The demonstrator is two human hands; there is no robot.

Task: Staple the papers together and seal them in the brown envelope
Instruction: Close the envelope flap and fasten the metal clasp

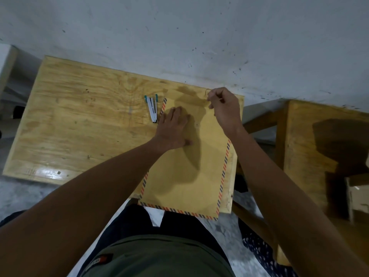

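A brown envelope (pixel 185 176) with a red-and-blue striped border lies on the wooden table (pixel 79 120), its near end hanging over the table's front edge. My left hand (pixel 173 128) presses flat on the envelope's upper part, fingers straight. My right hand (pixel 223 104) is raised over the envelope's far end, its fingers curled and pinching a thin string (pixel 207 92) that loops up from the envelope. A white stapler (pixel 152 108) with teal ends lies hinged wide on the table just left of the envelope. No loose papers are visible.
A pale wall (pixel 179 37) runs along the table's far edge. A second wooden table (pixel 319 148) stands to the right across a gap. Bare wood stretches left of the stapler.
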